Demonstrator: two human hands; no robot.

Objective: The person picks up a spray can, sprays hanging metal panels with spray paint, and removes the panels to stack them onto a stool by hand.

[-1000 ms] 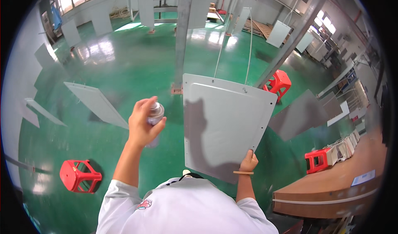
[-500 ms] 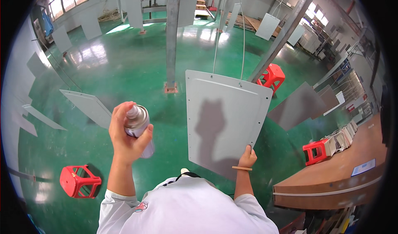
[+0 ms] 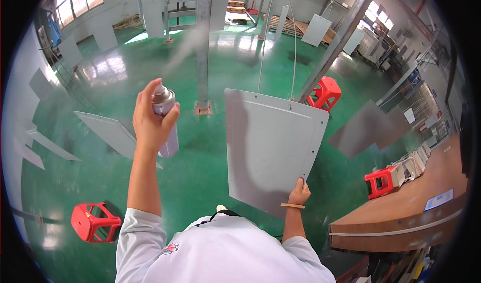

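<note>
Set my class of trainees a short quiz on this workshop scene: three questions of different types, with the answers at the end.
1. Multiple choice: what does the person's left hand hold?
A) a paintbrush
B) a spray can
C) a hammer

2. True or false: the right hand grips the grey panel by the lower part of the panel's right edge.

3. Fill in: at the lower left of the picture, a red ____ stands on the green floor.

Key:
1. B
2. True; the thumb shows on the panel's face.
3. stool
</note>
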